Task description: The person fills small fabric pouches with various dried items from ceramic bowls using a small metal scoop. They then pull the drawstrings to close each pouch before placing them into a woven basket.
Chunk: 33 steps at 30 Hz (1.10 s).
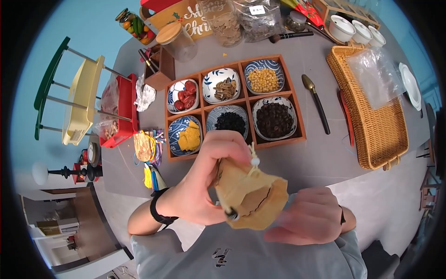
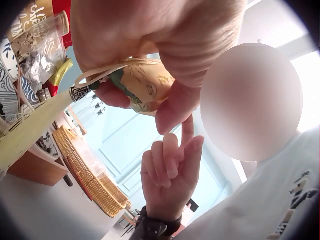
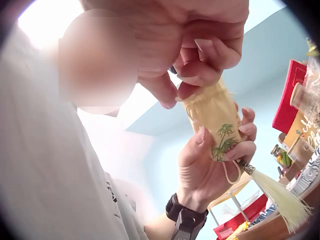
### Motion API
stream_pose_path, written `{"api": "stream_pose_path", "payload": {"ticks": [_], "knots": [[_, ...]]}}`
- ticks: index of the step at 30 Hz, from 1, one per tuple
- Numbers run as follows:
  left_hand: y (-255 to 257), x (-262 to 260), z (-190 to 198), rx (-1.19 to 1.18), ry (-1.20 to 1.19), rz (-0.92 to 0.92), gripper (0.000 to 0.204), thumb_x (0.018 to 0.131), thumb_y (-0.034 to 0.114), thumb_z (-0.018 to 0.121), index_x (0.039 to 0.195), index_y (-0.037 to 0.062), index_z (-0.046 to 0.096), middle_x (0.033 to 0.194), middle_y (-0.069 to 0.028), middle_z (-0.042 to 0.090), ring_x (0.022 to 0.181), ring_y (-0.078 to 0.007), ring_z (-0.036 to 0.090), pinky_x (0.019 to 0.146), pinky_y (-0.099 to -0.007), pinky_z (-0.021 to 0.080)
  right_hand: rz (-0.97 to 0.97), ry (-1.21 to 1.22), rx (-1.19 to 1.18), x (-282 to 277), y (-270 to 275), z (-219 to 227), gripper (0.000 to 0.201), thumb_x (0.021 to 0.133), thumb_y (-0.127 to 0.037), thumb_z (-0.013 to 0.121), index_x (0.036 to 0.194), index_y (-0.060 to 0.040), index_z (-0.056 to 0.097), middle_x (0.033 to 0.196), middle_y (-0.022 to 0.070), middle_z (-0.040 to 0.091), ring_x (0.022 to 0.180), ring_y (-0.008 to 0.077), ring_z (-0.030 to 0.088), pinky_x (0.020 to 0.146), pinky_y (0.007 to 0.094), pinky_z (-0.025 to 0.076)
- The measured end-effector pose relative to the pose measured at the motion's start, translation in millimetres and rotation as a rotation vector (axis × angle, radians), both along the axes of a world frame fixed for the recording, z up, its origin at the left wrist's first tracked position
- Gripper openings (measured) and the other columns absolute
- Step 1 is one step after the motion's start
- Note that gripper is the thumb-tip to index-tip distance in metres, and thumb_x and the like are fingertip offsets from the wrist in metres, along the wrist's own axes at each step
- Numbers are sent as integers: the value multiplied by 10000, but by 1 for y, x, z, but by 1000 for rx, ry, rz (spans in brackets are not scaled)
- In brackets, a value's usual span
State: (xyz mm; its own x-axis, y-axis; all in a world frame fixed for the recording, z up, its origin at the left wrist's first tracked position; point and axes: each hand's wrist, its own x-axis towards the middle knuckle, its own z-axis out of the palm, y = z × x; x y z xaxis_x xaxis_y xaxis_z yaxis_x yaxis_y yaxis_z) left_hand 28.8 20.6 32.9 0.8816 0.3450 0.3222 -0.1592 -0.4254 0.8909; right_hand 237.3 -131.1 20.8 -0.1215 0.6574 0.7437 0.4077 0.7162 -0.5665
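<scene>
My left hand (image 1: 204, 172) grips a pale yellow drawstring pouch (image 1: 253, 204) around its body. The pouch's mouth gapes toward the head camera, and a cord with a white bead (image 1: 255, 162) hangs at its rim. Green leaves are printed on its side, seen in the right wrist view, and a cream tassel (image 3: 277, 197) dangles from its bottom. My right hand (image 1: 309, 216) is just right of the mouth, blurred in the head view. In the left wrist view the right hand (image 2: 170, 172) has its index finger extended up toward the pouch and its other fingers loosely bent.
Beyond the hands sits a wooden divided tray (image 1: 302, 132) of patterned bowls with red dates, yellow kernels and other dried goods. A spoon (image 1: 317, 102) and wicker basket (image 1: 383, 135) lie to the right. Tassels (image 1: 151, 172) and a red-bottomed rack (image 1: 132, 111) stand left; jars and bags line the back.
</scene>
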Motion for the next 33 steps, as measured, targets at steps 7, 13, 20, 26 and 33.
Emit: {"api": "stream_pose_path", "payload": {"ticks": [7,13,20,26,33], "knots": [[-12,-24,-23,-276,-93,-27,940,672,75,945,1396,91,346,1305,-97,421,1183,-196,471,1023,-332,392,-19,-142,58,-28,17,22,333,714,-131,912,949,5,721,669,17,611,502,168,561,447,272,425],[-23,-65,-33,-651,-119,-145,1070,666,114,973,1503,66,308,1387,-123,475,1228,-208,541,1025,-351,455,11,-116,27,-55,21,24,329,708,-170,923,879,-28,681,758,56,635,561,202,589,481,295,460],[-43,-110,-53,-452,-97,183,255,838,-16,798,1034,2,635,1023,-112,681,921,-171,663,793,-289,518,63,19,-144,-89,28,16,295,725,-73,895,863,-51,635,821,68,646,586,202,589,503,286,448],[-65,-134,-68,-319,-226,618,213,820,-61,778,965,11,639,939,-86,682,860,-162,660,738,-289,518,82,424,-481,-131,41,-10,589,742,-50,903,1228,-51,571,920,23,658,714,122,610,589,261,480],[-67,-166,-74,-437,-332,639,638,760,-22,869,1303,3,535,1246,-96,622,1103,-165,636,951,-303,517,72,166,-597,-179,47,-38,154,897,-70,754,1004,-6,664,823,106,591,688,247,580,604,341,463]]}}
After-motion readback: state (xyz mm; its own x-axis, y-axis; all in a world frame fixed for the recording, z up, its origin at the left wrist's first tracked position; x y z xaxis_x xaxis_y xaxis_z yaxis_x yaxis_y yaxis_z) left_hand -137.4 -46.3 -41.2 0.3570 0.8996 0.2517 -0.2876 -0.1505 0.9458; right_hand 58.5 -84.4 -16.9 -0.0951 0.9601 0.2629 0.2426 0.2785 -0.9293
